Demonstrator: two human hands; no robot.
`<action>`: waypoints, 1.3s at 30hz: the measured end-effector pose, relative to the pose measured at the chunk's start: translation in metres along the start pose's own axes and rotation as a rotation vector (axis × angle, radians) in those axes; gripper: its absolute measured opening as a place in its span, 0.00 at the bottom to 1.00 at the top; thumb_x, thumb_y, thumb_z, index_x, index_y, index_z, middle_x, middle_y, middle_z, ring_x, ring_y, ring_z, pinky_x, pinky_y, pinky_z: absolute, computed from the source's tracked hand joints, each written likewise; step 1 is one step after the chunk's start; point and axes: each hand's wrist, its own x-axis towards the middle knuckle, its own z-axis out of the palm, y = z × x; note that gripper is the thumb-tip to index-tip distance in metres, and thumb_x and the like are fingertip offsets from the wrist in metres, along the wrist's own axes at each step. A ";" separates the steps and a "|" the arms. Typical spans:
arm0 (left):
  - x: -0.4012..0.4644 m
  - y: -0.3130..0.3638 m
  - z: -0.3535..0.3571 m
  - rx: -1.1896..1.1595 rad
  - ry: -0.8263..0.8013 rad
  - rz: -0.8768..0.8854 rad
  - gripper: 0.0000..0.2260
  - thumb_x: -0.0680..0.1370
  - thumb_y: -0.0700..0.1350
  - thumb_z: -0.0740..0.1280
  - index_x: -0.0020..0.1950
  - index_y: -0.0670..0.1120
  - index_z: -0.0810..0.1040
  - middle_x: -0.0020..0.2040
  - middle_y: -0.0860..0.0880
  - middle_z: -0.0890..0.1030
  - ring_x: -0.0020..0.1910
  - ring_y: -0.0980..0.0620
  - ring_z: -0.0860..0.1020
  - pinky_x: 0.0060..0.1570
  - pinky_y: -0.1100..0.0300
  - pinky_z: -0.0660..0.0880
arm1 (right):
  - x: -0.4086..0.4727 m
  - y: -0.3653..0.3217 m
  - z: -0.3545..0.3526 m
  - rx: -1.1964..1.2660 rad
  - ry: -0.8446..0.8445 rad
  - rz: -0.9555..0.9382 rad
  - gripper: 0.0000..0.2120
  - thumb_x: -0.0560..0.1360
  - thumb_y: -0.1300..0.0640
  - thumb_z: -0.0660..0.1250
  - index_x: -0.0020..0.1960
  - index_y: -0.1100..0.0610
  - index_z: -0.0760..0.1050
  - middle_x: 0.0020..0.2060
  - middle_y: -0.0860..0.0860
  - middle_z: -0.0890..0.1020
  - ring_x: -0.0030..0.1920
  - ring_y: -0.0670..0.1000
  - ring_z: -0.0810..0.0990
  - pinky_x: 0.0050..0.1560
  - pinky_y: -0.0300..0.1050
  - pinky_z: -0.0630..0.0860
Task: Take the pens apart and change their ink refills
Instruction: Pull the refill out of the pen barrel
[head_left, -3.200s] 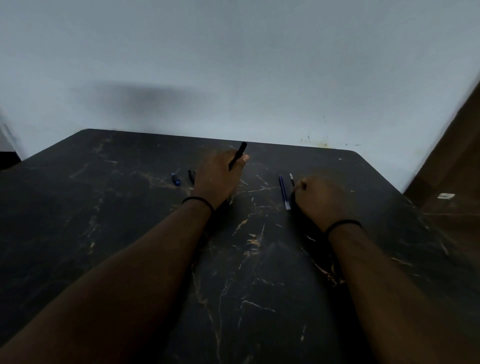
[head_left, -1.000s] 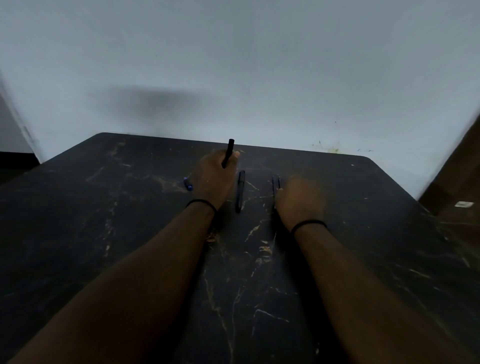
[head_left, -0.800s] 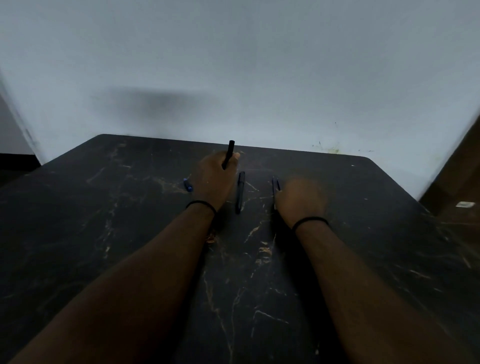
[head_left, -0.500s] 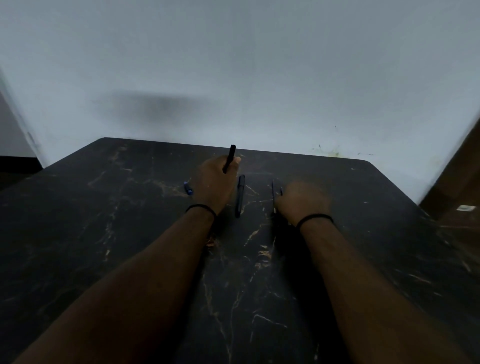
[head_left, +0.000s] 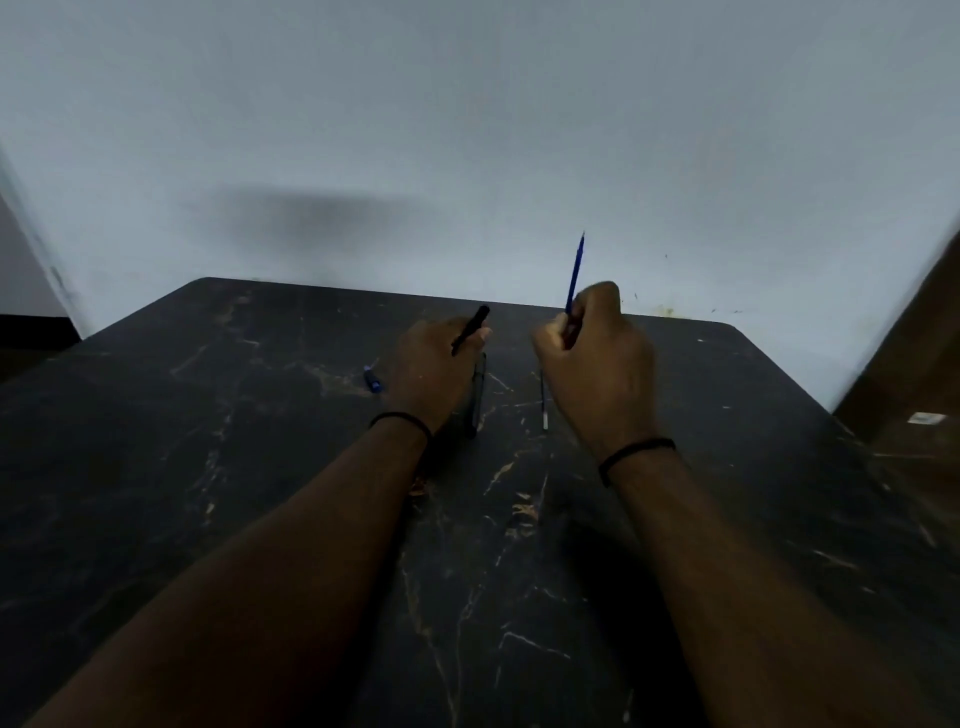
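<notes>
My left hand (head_left: 431, 374) rests on the black marbled table (head_left: 260, 467) and grips a black pen barrel (head_left: 471, 328) that sticks up and to the right. My right hand (head_left: 597, 364) is raised above the table and pinches a thin blue ink refill (head_left: 574, 273), its tip pointing up. Between the hands a black pen part (head_left: 477, 395) lies on the table. A second thin refill (head_left: 543, 400) lies just left of my right hand. A small blue pen piece (head_left: 372, 379) lies to the left of my left hand.
A pale wall (head_left: 467, 130) rises right behind the table's far edge. A brown wooden surface (head_left: 914, 374) stands at the right, with a small white tag on it. Both wrists wear black bands.
My right hand has lifted off the table with the blue refill, which lay flat beside the other refill before. My left hand has stayed in place with the black barrel.
</notes>
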 end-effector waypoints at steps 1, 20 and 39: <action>0.000 0.001 -0.001 0.006 -0.012 0.025 0.10 0.79 0.54 0.66 0.52 0.51 0.84 0.37 0.51 0.83 0.33 0.56 0.78 0.34 0.61 0.75 | -0.005 -0.001 0.000 0.078 0.064 -0.075 0.06 0.75 0.56 0.64 0.46 0.56 0.67 0.30 0.46 0.72 0.28 0.50 0.71 0.26 0.39 0.62; -0.008 0.020 -0.010 -0.032 -0.119 0.251 0.14 0.79 0.46 0.66 0.64 0.47 0.80 0.55 0.46 0.84 0.50 0.51 0.80 0.52 0.57 0.76 | -0.020 0.007 0.024 0.347 0.085 -0.151 0.04 0.78 0.47 0.58 0.50 0.46 0.64 0.31 0.48 0.75 0.28 0.49 0.75 0.27 0.53 0.74; -0.017 0.041 -0.006 -0.122 -0.134 0.314 0.10 0.79 0.52 0.61 0.44 0.53 0.80 0.33 0.59 0.75 0.31 0.60 0.73 0.32 0.70 0.66 | -0.013 0.028 0.041 0.284 0.012 -0.148 0.08 0.80 0.50 0.66 0.51 0.53 0.80 0.44 0.43 0.75 0.43 0.37 0.69 0.45 0.21 0.64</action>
